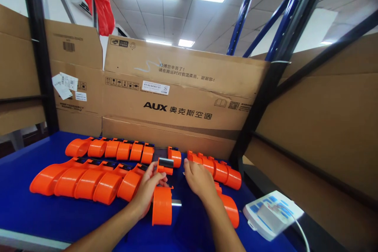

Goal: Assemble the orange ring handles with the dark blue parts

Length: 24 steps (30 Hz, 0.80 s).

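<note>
My left hand (149,187) is closed around an orange plastic piece with a black toothed strip (165,162) on top. Just below that hand is an orange round-bodied part (162,206), with a flat silvery piece (176,202) sticking out at its right. My right hand (198,179) is to the right, apart from the left, with its fingers curled in toward the thumb. Whatever is at its fingertips is too small and hidden to name. Close beyond both hands stands another orange part (175,157).
Two rows of orange parts with black tops (112,149) lie at the left of the blue table (35,220). More orange parts (220,171) line the right side, near a white power strip (271,214) with a plug and cable. Cardboard panels (177,126) and dark rack posts (260,98) enclose the table.
</note>
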Available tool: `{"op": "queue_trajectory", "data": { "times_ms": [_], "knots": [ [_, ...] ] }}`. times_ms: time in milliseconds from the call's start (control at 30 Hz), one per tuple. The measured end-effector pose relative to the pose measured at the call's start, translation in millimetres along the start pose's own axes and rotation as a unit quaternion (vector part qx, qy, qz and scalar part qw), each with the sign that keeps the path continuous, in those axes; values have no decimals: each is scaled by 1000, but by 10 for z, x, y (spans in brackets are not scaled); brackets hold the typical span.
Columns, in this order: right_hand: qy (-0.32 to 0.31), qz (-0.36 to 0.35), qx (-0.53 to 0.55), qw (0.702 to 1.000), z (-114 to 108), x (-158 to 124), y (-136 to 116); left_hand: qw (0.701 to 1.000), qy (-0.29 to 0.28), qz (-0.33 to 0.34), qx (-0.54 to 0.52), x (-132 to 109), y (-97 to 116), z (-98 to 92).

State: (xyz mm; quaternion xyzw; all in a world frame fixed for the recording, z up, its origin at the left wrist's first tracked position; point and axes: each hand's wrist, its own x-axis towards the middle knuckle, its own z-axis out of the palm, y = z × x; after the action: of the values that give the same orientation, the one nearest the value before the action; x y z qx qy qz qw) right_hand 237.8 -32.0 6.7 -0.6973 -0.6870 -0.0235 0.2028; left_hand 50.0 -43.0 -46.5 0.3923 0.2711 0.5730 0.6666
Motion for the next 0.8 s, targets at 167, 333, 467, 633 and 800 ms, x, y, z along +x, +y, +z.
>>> {"op": "queue_trajectory", "data": {
  "times_ms": [167, 333, 467, 633, 800],
  "knots": [
    [-95, -13, -72, 993, 98, -28, -34, 1000, 2, 0, 9, 9, -5, -24],
    [-108, -65, -46, 991, 85, -17, -46, 1000, -1, -4, 13, -1, -3, -24],
    [-89, -96, -1, 991, 21, 10, -39, 1000, 3, -7, 9, 8, -13, -32],
    [-80, -84, -34, 993, -20, -24, -33, 1000, 2, -8, 15, 17, -20, -42],
    [-97, -129, -74, 984, 18, -88, -80, 1000, 4, -10, 13, 25, -19, -36]
  ]
}}
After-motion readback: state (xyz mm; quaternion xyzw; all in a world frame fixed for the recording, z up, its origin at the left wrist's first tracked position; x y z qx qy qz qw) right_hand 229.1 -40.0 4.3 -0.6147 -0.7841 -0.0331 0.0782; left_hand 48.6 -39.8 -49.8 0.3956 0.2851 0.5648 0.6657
